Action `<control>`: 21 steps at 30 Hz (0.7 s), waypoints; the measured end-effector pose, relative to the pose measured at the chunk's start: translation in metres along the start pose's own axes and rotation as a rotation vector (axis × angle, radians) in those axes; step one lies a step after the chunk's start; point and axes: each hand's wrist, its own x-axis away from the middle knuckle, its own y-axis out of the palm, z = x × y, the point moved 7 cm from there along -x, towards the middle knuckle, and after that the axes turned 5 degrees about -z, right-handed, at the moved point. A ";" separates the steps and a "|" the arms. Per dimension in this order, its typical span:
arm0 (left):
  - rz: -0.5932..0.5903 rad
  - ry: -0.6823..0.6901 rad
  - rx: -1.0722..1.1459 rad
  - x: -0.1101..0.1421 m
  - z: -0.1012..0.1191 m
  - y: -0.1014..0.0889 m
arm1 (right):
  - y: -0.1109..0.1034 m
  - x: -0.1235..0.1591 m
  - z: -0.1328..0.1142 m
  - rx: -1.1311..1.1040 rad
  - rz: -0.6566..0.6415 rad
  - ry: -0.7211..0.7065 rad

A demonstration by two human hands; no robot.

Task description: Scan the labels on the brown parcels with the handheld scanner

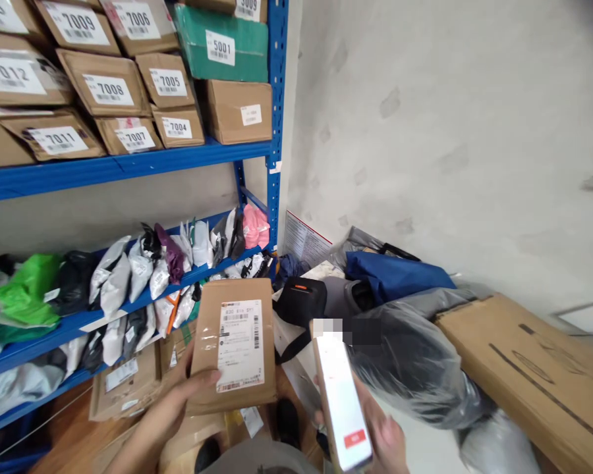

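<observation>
A brown cardboard parcel (205, 342) with a white shipping label (240, 349) facing up is held in my left hand (190, 382). The thumb rests on the box near the label's lower left corner, and the other fingers are hidden behind it. To its right, my right hand (383, 424) is closed round a smartphone (340, 395). Its lit screen is mostly white with a red button near the bottom; smaller writing is too faint to read. The parcel and the phone are apart.
Blue shelving (178, 161) on the left carries numbered cartons (109, 85) above and bagged parcels (113, 276) below. More boxes (128, 382) lie on the floor. A black bag (301, 299), a plastic-wrapped bundle (415, 355) and a large carton (534, 368) are at the right, before a grey wall (449, 131).
</observation>
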 end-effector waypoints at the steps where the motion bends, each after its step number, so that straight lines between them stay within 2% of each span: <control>1: 0.017 -0.025 0.000 0.002 -0.002 -0.004 | 0.007 -0.003 0.000 -0.086 0.001 -0.012; 4: 0.049 -0.111 -0.009 0.003 -0.008 -0.012 | 0.030 -0.012 -0.004 -0.315 -0.011 -0.035; 9: 0.033 -0.127 -0.030 -0.002 -0.007 -0.013 | 0.057 -0.021 -0.017 -0.205 -0.076 0.014; 15: 0.010 -0.092 -0.078 -0.013 -0.006 -0.016 | 0.067 -0.026 -0.018 -0.112 -0.151 0.019; 21: -0.049 -0.053 -0.111 -0.016 -0.002 -0.017 | 0.068 -0.026 -0.013 -0.091 -0.148 0.039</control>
